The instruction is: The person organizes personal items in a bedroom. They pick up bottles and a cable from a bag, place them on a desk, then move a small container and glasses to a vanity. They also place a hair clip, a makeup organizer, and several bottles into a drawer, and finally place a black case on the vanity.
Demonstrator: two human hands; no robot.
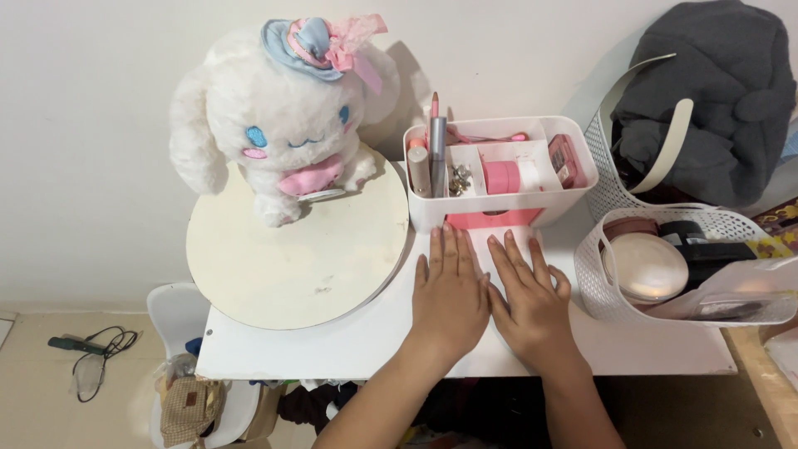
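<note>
My left hand [449, 295] and my right hand [529, 299] lie flat, palms down, side by side on the white tabletop [332, 345], fingers apart and holding nothing. Their fingertips reach the front of a white divided organiser box [499, 209] with a pink lower front. Inside the box stand a pink pencil and a grey pen [437, 150], a tube [419, 166], a pink round pot [500, 177], a dark pink compact [565, 160] and some small metal pieces.
A white plush rabbit with a blue hat [287, 116] sits on a round cream board [299, 249] at left. Two white perforated baskets [611, 287] hold round compacts and a grey garment [706, 100] at right. A wall stands behind; a cable lies on the floor [91, 349].
</note>
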